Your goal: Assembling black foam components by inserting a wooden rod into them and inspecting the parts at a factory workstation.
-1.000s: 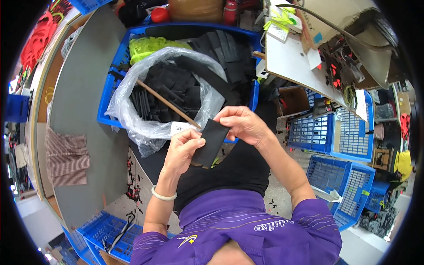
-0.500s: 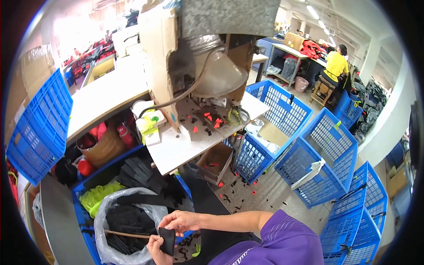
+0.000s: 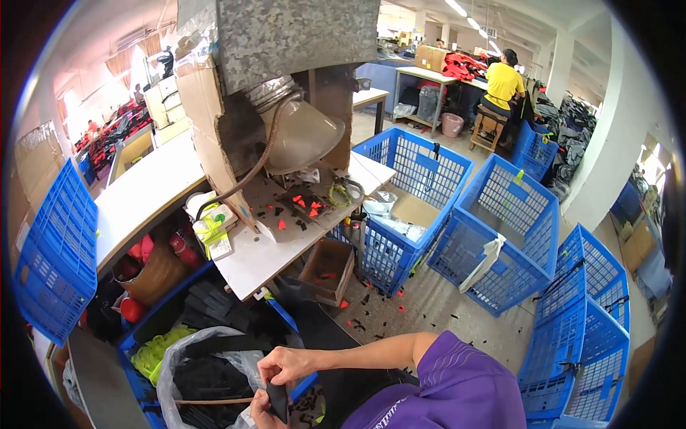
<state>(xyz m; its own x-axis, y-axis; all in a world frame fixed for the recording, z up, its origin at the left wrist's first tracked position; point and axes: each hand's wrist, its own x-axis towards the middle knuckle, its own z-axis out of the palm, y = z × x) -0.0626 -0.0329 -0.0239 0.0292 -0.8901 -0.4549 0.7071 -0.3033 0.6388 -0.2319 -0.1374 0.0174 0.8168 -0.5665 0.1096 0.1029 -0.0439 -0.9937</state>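
A small dark piece of fabric (image 3: 278, 402) is pinched between my two hands at the lower middle. My right hand (image 3: 286, 365) grips its upper end with thumb and fingers, and my left hand (image 3: 263, 412) holds it lower down. Just left of my hands is a clear plastic bag (image 3: 168, 372), its mouth spread wide, full of black pieces (image 3: 207, 377). A thin wooden stick (image 3: 214, 402) lies across them. The bag stands in a blue crate (image 3: 294, 323), next to more black strips (image 3: 207, 304) and a yellow-green bundle (image 3: 158, 352).
A white worktable (image 3: 246, 275) with a metal hood (image 3: 296, 43) and funnel (image 3: 304, 136) stands ahead, red and black scraps on it. Blue crates (image 3: 389, 257) line the right side. Beneath the table is a cardboard box (image 3: 336, 286). A person in yellow (image 3: 503, 80) sits far off.
The view has swung so that the table and crates sit further left. My hands remain on the fabric piece, which is now tilted and shows less of its face.
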